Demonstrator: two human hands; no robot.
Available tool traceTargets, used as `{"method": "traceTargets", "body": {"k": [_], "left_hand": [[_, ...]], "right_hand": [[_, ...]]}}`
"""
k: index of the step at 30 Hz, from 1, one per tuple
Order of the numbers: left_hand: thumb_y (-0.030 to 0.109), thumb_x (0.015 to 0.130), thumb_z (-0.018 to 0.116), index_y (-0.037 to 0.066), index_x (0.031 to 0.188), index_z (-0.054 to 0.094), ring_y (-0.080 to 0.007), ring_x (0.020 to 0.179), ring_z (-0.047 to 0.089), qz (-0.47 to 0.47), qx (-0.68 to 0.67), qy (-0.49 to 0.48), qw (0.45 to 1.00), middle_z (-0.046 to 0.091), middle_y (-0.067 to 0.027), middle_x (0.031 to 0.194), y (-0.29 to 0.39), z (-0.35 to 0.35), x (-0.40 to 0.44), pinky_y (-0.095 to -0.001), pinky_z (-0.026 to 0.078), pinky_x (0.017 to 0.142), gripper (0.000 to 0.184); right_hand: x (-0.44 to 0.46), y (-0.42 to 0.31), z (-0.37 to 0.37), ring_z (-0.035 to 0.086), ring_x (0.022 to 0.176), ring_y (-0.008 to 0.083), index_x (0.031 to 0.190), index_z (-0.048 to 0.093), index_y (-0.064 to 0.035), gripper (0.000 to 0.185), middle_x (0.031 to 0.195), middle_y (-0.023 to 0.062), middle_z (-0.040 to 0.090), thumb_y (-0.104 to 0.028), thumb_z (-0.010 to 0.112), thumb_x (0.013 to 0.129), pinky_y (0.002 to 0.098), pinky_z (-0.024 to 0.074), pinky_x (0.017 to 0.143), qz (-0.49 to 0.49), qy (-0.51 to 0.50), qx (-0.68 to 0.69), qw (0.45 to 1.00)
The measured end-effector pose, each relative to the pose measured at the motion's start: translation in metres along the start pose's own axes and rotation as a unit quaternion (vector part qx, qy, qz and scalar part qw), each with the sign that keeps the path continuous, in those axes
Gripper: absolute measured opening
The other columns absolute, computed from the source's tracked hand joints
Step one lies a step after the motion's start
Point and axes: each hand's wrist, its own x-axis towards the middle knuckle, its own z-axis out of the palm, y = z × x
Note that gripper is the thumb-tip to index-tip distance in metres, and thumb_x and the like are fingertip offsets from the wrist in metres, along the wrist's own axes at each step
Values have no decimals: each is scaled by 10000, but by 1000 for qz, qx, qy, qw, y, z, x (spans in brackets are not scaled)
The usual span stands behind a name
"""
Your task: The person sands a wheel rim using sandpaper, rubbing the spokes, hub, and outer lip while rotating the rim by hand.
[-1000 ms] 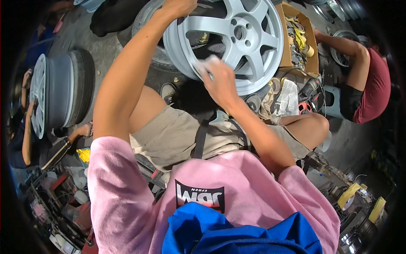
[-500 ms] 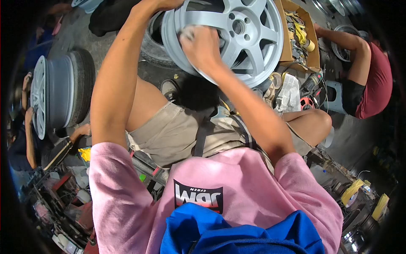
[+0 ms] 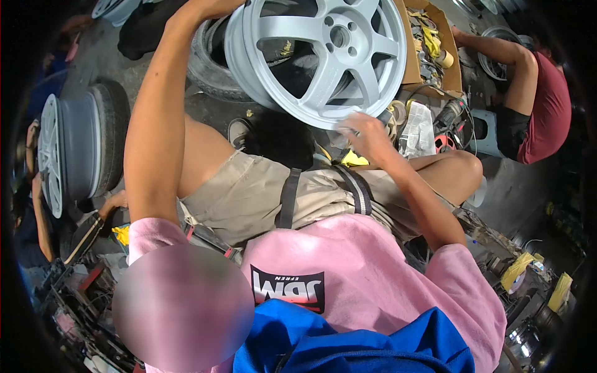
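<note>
A pale grey alloy wheel rim point(image 3: 339, 56) with several spokes stands tilted in front of me. My left hand point(image 3: 217, 6) grips its upper left edge, partly cut off by the top of the view. By the lower edge of the rim is my right hand point(image 3: 368, 135), its fingers curled in and slightly blurred. Something pale may be in those fingers, but I cannot make it out. Behind the rim, a black tyre point(image 3: 211, 68) lies on the floor.
A cardboard box point(image 3: 453, 74) of tape rolls and tools stands right of the rim. Near it lie folded newspaper point(image 3: 418, 130) and a power tool point(image 3: 451, 115). A person in a maroon shirt point(image 3: 550, 112) sits at right. At left, another person's hands touch a second wheel point(image 3: 55, 155).
My right hand has moved from the spokes at the left of the rim down and right to its lower edge. The rim and my left hand appear slightly further left in view.
</note>
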Motion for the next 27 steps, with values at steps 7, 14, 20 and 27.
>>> {"method": "traceTargets", "body": {"k": [7,14,20,27], "left_hand": [[322,980,622,-40,1004,746,-369,878,740,-30,101,-11,994,753,-232,901,7,-5,12,-443,559,798,383],[279,990,634,-40,1057,750,-219,797,727,-71,-62,-20,995,767,-160,881,-20,-20,-1,-371,570,748,347],[277,1009,652,-70,1051,729,-215,806,743,-110,-90,-27,989,772,-160,901,-37,-26,-15,-354,582,738,358],[279,1014,638,-76,1081,730,-220,816,747,-118,-89,-13,989,776,-174,899,-25,-33,-26,-358,583,750,373]], "right_hand": [[42,-65,28,693,941,350,1066,770,-69,245,1015,130,724,-26,743,826,429,561,868,-76,148,35,985],[77,-91,41,635,778,323,1047,742,-58,256,876,107,606,7,750,800,437,524,696,-90,214,49,971],[204,-113,31,654,780,420,880,749,-18,156,796,217,656,-172,727,868,508,500,706,-89,325,18,941],[207,-120,12,664,824,426,813,689,-11,142,848,241,635,-144,710,859,500,535,753,-22,227,19,973]]}}
